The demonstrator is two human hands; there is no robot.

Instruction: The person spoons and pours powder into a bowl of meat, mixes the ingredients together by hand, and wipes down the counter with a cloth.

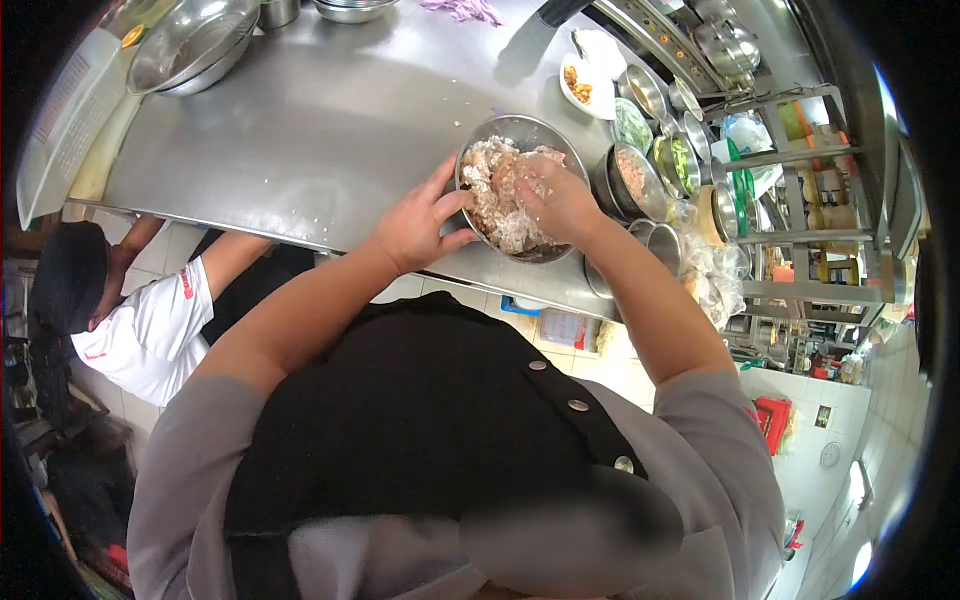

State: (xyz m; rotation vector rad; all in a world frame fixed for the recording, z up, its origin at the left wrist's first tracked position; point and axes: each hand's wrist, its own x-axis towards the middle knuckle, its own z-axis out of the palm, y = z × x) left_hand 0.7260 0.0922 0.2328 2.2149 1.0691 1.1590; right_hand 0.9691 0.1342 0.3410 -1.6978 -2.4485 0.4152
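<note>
A round metal bowl (535, 130) stands near the front edge of the steel counter, holding pieces of what looks like raw meat (490, 205) patchily coated in white flour or starch. My left hand (425, 222) grips the bowl's left side, its thumb and fingers against the rim. Inside the bowl, my right hand (562, 200) has its fingers curled into the floury pieces. Its fingertips are slightly blurred and partly covered by the coating. White crumbs are scattered on the counter (300, 150) around the bowl.
To the right, a metal bowl of pinkish minced food (632, 172) and several other ingredient bowls crowd the counter beside a shelf rack (810, 237). A white dish (590, 95) sits behind. Large metal bowls (190, 45) stand far left. Another person (150, 320) is at the left.
</note>
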